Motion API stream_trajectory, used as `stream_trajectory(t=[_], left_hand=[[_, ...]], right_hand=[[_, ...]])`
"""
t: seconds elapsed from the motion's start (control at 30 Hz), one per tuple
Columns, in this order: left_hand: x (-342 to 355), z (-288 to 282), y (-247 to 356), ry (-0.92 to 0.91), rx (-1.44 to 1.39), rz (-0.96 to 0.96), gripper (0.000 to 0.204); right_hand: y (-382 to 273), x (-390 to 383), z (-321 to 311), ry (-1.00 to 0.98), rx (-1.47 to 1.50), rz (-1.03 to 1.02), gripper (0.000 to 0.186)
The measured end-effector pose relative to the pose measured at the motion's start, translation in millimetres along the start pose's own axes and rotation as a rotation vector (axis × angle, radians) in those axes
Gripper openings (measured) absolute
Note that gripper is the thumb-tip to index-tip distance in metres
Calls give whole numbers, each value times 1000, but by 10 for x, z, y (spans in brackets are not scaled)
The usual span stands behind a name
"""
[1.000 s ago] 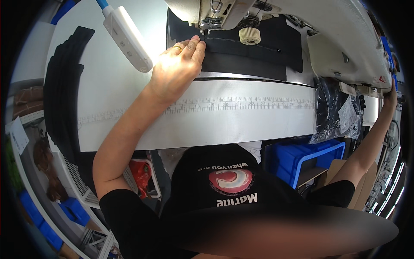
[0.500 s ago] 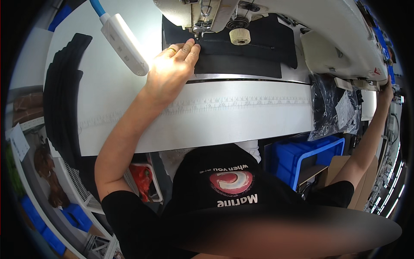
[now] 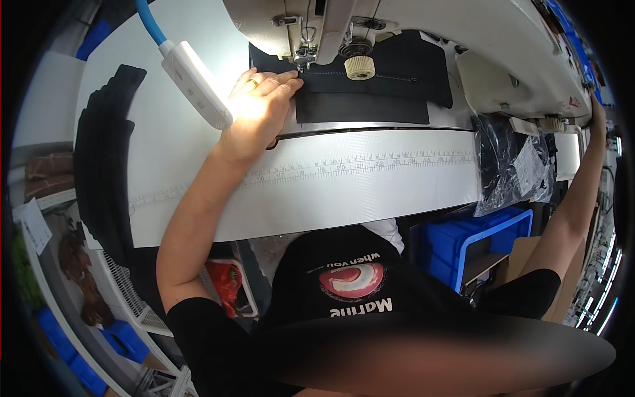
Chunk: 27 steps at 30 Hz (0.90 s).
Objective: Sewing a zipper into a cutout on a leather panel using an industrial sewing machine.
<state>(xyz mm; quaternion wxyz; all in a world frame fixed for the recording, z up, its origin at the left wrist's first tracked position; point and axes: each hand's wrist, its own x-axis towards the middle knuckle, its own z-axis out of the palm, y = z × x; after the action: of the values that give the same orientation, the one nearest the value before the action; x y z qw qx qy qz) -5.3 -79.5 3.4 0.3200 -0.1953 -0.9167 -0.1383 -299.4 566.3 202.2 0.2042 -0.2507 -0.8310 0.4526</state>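
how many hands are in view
2: the left hand on the black fabric, and the right hand, partly hidden, at the right end of the sewing machine; no others show.

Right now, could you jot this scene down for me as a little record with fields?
Left hand: fingertips on the black fabric, close to the presser foot; the hand wears a ring
Right hand: at the sewing machine's right end; grip unclear
Light: white lamp, lit
Tabletop left: dark cloth stack
Tabletop right: clear plastic bag
Below table: blue crate
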Motion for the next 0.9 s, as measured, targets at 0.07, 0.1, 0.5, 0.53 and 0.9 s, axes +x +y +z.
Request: stream_trajectory(t=[0.07,0.1,0.5,0.53,0.9], left_hand=[[6,20,-41,30,-101,-59,23],[6,30,-55,28,-123,-81,21],[-13,-34,-48,14,-65,-12,20],[-14,-41,-41,28,-90,-17,20],[35,-13,-74,7,-212,-116,27]], right_hand=[[231,-440,125,31,318,-87,51],[349,-635,177,59,552,-198,50],[902,-346,83,146,755,-289,59],[855,-424,28,154,329,-382,62],[79,-3868,1482,-767,-202,-1363,34]])
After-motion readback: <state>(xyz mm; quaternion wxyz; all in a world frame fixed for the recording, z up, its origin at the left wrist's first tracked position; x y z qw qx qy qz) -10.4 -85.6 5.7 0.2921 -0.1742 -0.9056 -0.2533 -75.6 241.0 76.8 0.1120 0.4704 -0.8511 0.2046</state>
